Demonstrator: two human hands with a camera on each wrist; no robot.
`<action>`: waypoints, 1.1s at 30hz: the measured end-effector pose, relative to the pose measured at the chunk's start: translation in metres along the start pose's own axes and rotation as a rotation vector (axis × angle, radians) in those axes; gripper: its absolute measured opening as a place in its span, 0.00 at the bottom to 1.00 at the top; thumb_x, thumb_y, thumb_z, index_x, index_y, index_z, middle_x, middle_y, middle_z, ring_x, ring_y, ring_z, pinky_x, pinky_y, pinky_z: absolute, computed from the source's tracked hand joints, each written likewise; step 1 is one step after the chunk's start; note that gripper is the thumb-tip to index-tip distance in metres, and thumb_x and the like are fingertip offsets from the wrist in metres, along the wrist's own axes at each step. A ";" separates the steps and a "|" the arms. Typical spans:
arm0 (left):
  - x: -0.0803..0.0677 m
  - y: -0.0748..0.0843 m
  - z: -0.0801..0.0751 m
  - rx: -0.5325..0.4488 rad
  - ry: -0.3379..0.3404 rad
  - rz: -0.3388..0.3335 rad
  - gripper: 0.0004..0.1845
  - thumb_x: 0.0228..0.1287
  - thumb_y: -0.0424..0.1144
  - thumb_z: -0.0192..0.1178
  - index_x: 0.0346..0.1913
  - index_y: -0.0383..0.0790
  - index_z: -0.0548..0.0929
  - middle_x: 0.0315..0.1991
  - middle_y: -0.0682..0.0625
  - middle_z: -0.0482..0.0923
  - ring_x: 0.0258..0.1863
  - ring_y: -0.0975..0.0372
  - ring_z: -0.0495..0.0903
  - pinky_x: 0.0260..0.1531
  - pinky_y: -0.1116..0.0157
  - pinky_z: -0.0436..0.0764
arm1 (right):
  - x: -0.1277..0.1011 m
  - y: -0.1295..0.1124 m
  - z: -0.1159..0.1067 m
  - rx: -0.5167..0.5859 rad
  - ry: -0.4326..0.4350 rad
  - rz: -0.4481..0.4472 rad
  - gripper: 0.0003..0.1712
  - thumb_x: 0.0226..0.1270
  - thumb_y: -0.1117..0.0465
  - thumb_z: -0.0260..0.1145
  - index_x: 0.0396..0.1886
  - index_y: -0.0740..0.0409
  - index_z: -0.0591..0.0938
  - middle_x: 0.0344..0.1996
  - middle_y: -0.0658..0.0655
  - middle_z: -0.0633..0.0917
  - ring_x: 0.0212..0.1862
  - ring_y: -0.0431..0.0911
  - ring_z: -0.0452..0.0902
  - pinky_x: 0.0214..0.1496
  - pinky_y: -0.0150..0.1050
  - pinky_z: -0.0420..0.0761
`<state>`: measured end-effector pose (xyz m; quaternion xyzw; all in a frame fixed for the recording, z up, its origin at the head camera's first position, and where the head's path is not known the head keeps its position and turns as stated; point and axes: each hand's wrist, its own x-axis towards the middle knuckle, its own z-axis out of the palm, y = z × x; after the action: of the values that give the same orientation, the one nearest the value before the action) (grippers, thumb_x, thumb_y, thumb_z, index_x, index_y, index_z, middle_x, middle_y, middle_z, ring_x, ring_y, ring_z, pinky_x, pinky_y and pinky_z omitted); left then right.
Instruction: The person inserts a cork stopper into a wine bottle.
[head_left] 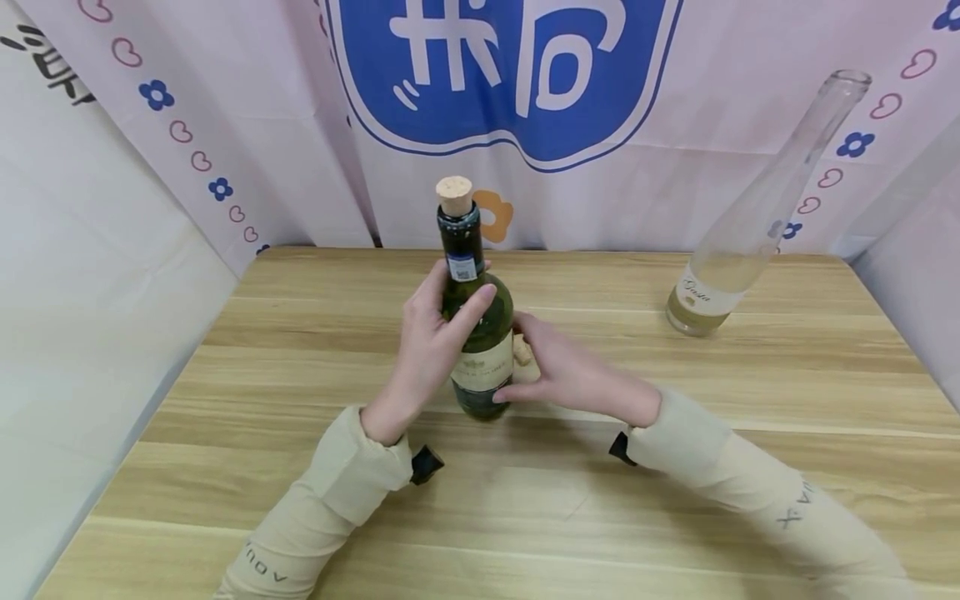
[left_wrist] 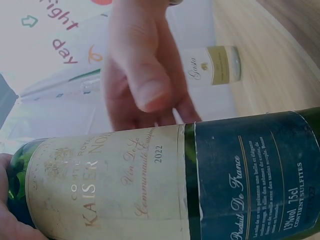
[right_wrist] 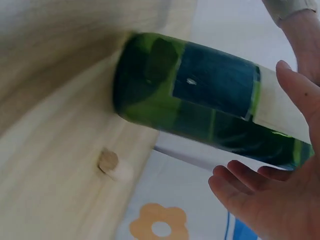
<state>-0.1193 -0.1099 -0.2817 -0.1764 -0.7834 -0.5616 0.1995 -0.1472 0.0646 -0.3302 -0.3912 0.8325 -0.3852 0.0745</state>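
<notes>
A left hand [head_left: 431, 333] curls its fingers around a corked green wine bottle [head_left: 474, 321] standing upright mid-table [head_left: 300, 467], while the right hand [head_left: 562, 371], fingers relaxed and loosely spread, touches the bottle's lower side. A loose cork [head_left: 522, 347] lies just behind; a clear bottle [head_left: 742, 242] stands far right.

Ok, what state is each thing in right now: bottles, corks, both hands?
Green bottle: upright on the table, corked.
Cork: pushed partway into the green bottle's neck.
Clear bottle: upright, uncorked, apparently empty.
Loose cork: lying on the table behind the green bottle.
Left hand: grips the green bottle's shoulder.
Right hand: fingers relaxed, touching the green bottle's lower body.
</notes>
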 end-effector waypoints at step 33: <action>0.001 0.008 -0.053 -0.069 0.172 0.085 0.14 0.62 0.32 0.56 0.50 0.32 0.76 0.47 0.44 0.78 0.46 0.59 0.76 0.45 0.67 0.74 | 0.050 -0.042 0.040 0.042 0.043 -0.065 0.52 0.51 0.53 0.72 0.66 0.67 0.50 0.54 0.60 0.70 0.54 0.46 0.70 0.55 0.38 0.71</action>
<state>-0.1105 -0.1583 -0.2592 -0.1674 -0.7353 -0.5923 0.2838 -0.1394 -0.0102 -0.3195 -0.4081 0.8124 -0.4132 0.0524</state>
